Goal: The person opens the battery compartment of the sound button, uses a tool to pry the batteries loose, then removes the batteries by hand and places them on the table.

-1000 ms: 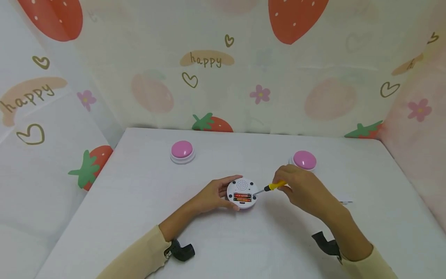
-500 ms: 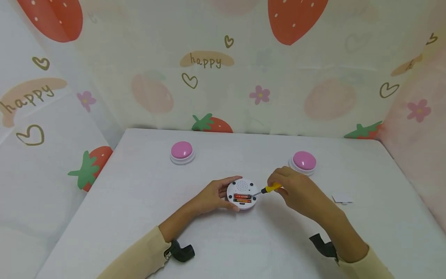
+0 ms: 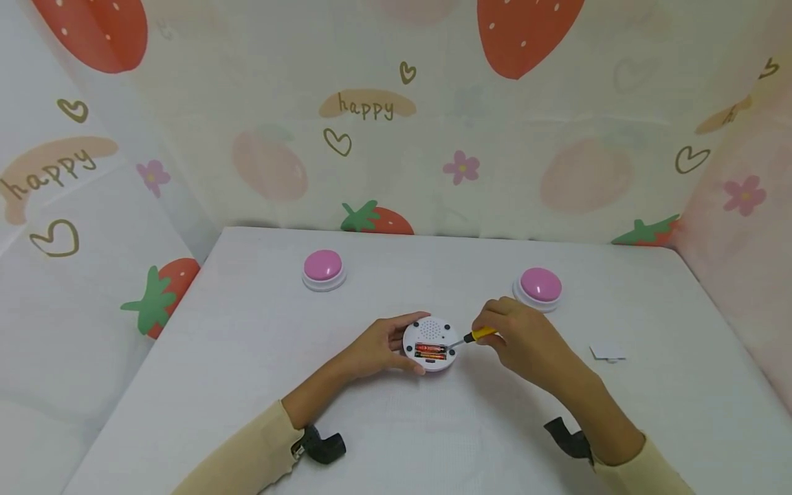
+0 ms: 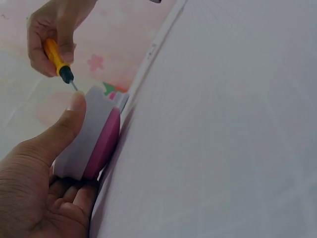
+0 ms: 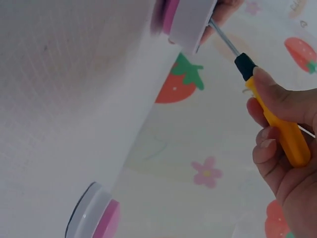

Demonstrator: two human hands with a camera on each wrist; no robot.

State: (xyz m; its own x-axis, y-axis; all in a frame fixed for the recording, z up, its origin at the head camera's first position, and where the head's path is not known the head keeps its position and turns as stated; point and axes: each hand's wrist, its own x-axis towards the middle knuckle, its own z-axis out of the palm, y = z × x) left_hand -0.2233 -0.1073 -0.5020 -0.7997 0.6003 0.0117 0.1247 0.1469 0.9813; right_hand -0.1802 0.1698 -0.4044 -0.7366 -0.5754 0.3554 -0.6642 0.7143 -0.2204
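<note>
Midway across the table [image 3: 371, 433], grips the upturned buzzer [image 3: 431, 329] with left hand [image 3: 380, 348] and a screwdriver [image 3: 485, 333] with right hand [image 3: 522, 340], apparently with cover [image 3: 607, 353] off at right but both batteries [image 3: 430, 351] yet to come out.

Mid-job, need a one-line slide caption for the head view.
Left hand grips an upturned white device while right hand holds a yellow-handled screwdriver at its red batteries.

Grips pink-and-white button [image 4: 91, 139] in left hand [image 4: 32, 178], lower left. Holds yellow screwdriver [image 4: 55, 56] in right hand [image 4: 55, 29], upper left.
</note>
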